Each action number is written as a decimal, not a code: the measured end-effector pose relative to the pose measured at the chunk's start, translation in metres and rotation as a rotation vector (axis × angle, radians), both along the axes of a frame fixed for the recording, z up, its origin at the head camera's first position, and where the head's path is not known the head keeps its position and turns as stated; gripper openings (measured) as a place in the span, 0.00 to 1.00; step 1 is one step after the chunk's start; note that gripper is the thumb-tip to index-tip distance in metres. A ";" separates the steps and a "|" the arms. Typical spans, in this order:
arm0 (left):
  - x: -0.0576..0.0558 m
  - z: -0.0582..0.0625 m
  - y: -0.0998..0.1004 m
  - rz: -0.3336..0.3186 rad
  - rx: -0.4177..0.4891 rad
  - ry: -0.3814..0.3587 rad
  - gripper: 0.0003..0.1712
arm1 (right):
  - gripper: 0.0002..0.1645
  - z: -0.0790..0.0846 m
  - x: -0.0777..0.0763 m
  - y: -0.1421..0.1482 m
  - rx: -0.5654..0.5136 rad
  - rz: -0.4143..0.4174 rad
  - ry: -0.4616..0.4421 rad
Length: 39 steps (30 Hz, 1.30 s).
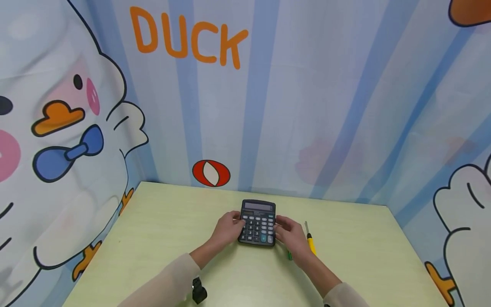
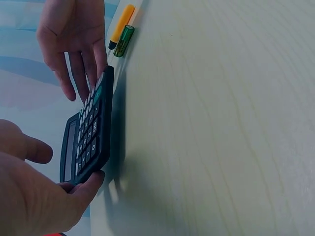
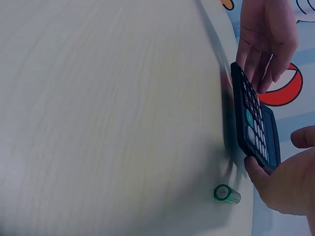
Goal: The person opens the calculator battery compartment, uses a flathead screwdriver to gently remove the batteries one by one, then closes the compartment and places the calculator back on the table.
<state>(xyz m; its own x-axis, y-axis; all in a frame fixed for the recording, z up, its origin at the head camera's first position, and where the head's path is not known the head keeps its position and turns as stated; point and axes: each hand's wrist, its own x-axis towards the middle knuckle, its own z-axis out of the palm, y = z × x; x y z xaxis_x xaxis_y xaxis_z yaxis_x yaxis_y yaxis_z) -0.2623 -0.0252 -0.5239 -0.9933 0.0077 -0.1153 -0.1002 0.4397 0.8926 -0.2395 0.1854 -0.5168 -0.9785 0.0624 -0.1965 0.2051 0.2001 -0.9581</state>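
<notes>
A black calculator (image 1: 258, 224) with a grey display and light, dark and teal keys faces up between my two hands. In both wrist views it is tilted, with a shadow on the table beneath it. My left hand (image 1: 227, 229) holds its left edge, fingers beneath and thumb on the face side. My right hand (image 1: 293, 236) holds the right edge in the same manner, its fingers partly hidden behind the body. Beside the right hand lie a screwdriver (image 1: 310, 243) with a yellow handle and a green battery (image 3: 227, 194), mostly covered by that hand in the head view.
The pale wooden table (image 1: 161, 230) ends at a curtain (image 1: 307, 106) with blue stripes and duck drawings behind and at both sides. A small black device (image 1: 198, 291) is by the left sleeve.
</notes>
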 end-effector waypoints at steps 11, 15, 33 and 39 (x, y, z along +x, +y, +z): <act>0.000 -0.005 0.000 -0.013 -0.007 -0.001 0.28 | 0.31 -0.002 0.003 -0.001 0.006 0.013 -0.017; 0.000 -0.006 0.001 -0.010 -0.019 -0.011 0.29 | 0.31 -0.002 0.004 -0.001 0.009 0.025 -0.017; 0.001 -0.003 0.000 -0.091 -0.080 0.035 0.28 | 0.31 -0.003 0.003 -0.001 0.027 0.036 -0.021; -0.001 0.003 -0.003 -0.167 -0.101 0.034 0.26 | 0.33 0.000 0.001 -0.002 0.034 0.061 -0.040</act>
<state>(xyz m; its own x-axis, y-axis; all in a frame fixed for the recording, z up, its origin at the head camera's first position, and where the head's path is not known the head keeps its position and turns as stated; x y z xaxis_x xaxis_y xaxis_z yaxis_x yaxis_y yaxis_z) -0.2634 -0.0282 -0.5213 -0.9826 0.1624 -0.0905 0.0106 0.5350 0.8448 -0.2385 0.1838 -0.5170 -0.9720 0.0097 -0.2347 0.2298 0.2454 -0.9418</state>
